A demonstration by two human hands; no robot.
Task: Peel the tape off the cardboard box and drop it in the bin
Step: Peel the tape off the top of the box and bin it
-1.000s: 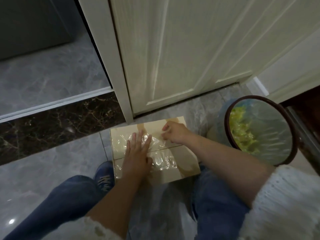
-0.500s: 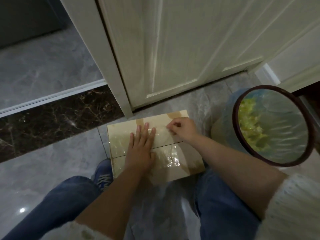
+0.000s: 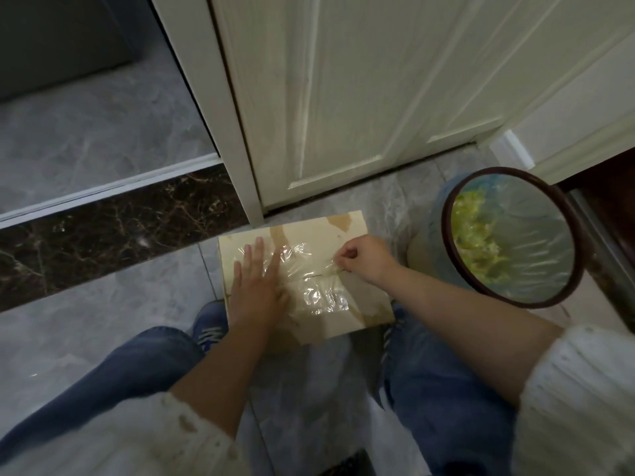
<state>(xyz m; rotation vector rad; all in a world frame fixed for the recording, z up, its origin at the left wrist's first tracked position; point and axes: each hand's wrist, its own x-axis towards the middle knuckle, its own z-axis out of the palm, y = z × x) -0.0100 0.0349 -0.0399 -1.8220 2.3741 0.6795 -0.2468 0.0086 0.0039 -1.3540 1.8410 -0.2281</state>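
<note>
— So, what do we have on the floor?

— We note a cardboard box (image 3: 347, 231) lying flat on the grey tile floor (image 3: 86, 338), between the person's knees and just in front of a cream door (image 3: 343, 97). Clear tape (image 3: 309, 266) covers the middle of the top, crinkled and shiny, running across the flap seam. Brown torn patches show at the far right corner & near edge.

— Hands?

— Left hand (image 3: 256, 290) lies palm down on the left part of the box, fingers straight and slightly spread, pressing on the tape. Right hand (image 3: 366, 259) sits at the right end of the seam, fingers curled, thumb & forefinger pinched on the tape edge. We can't tell whether that edge has lifted clear of the cardboard.

— Bin?

— Round bin (image 3: 446, 242) w/ dark brown rim stands right of the box, near it but not touching as far as we see. It has a clear plastic liner; yellow-green stuff lies inside on the left.

— Anything else we log?

— Blue jeans both sides, white knit sleeves at the bottom corners. A blue shoe (image 3: 209, 328) shows by the box's near left corner. Dark marble strip (image 3: 103, 228) runs across the floor on the left.
</note>
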